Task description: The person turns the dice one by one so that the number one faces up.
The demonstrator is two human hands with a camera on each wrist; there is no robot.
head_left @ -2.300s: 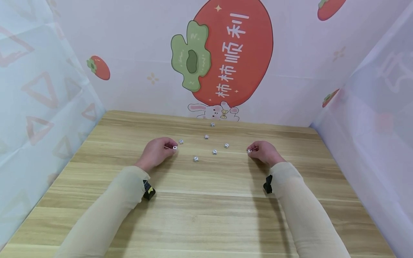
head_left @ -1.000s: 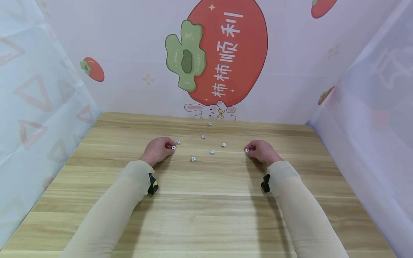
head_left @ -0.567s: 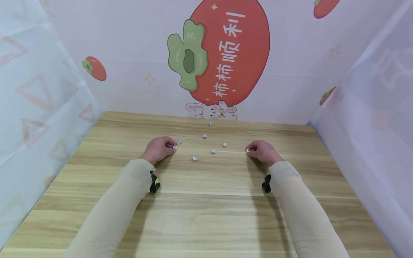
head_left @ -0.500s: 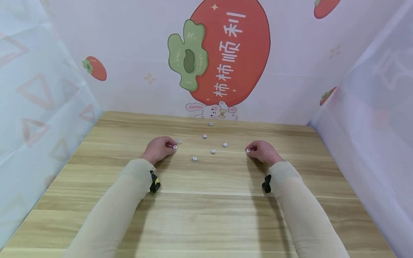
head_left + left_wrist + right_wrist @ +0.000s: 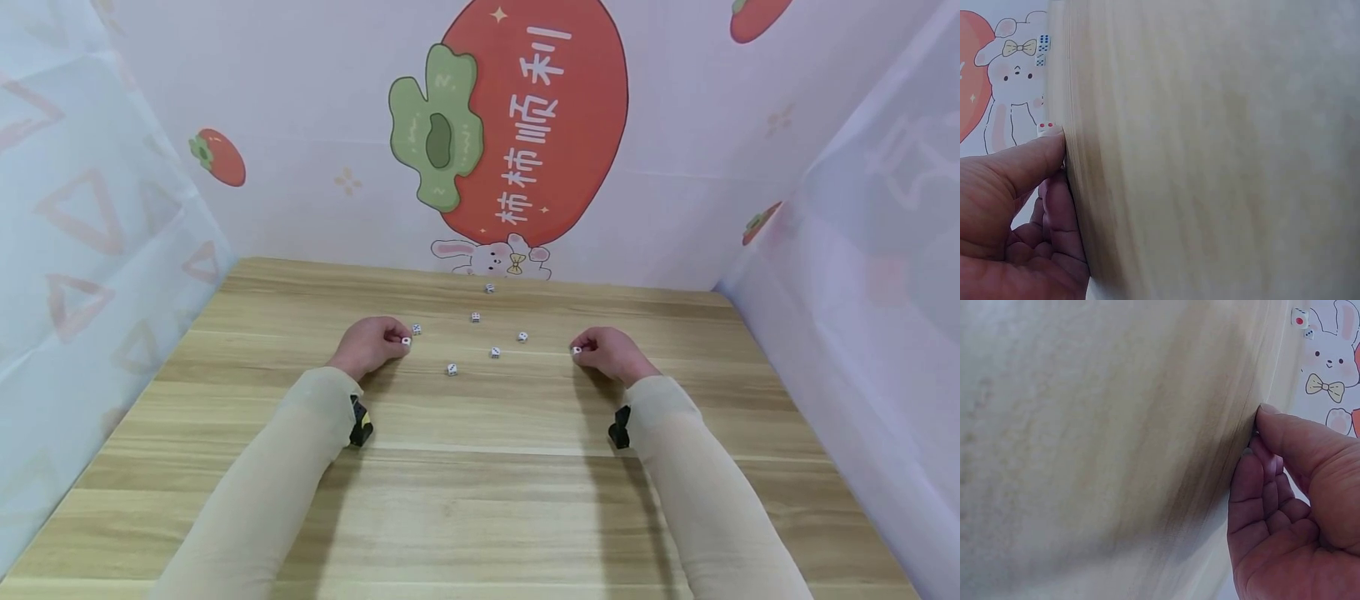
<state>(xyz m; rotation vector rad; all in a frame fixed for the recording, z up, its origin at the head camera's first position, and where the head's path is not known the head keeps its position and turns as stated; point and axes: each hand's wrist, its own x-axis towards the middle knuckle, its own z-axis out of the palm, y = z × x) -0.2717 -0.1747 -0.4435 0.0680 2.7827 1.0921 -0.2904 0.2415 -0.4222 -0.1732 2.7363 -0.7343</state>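
Observation:
In the head view my left hand (image 5: 371, 346) pinches a small white die (image 5: 406, 341), a red dot on its top, between thumb and fingertips. Just beyond it lies another die (image 5: 417, 330). Across the table, my right hand (image 5: 609, 353) pinches a second die (image 5: 577, 351), also with a red dot up, its far side hidden by the fingers. The left wrist view has a die with red dots (image 5: 1046, 129) right at the thumb tip. In the right wrist view, the thumb and curled fingers (image 5: 1247, 481) come together low over the wood, hiding what they hold.
Between the hands several loose dice are spread, among them a near die (image 5: 452, 370), a middle die (image 5: 495, 353) and a far die (image 5: 490, 288) by the back wall. Printed cloth walls (image 5: 300, 167) border the wooden table (image 5: 465, 517) at the back and both sides.
My left wrist has shifted slightly to the right since the earliest frame. Both hands keep pinching their dice, and the loose dice stay in place; the head view has shifted a little.

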